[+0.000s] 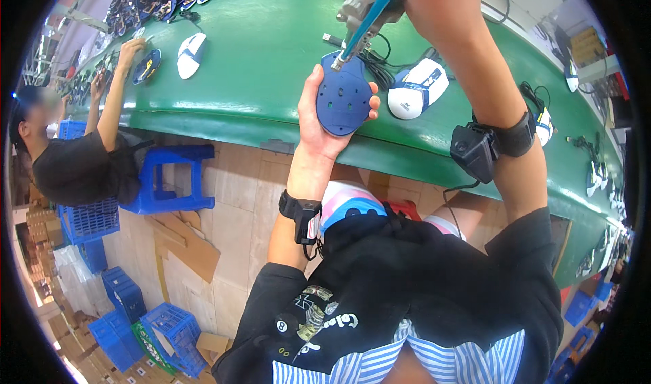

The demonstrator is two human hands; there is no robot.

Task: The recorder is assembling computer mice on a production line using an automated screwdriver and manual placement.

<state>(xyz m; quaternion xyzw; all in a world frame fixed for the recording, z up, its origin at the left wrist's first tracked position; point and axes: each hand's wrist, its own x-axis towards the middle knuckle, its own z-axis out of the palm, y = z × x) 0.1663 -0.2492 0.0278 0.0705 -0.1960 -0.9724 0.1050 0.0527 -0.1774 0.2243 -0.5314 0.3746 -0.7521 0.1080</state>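
Palm up, my left hand [319,130] cradles a dark blue oval mouse base [343,103], its underside with small holes facing up. My right hand [430,1], partly cut off by the top edge, grips a powered screwdriver [359,11] with a metal head and a light blue tube. The screwdriver's tip meets the far end of the base, or hovers just over it; I cannot tell which. Just right of the base lies a white and blue computer mouse [417,89], with its black cable [381,69] behind.
Another white mouse [191,55] and a dark blue mouse part [147,67] lie on the green table [237,65]. A pile of mouse parts [159,1] sits at the far left. At left, a co-worker [81,160] works near a blue stool [169,180]. Blue crates [173,333] stand on the floor.
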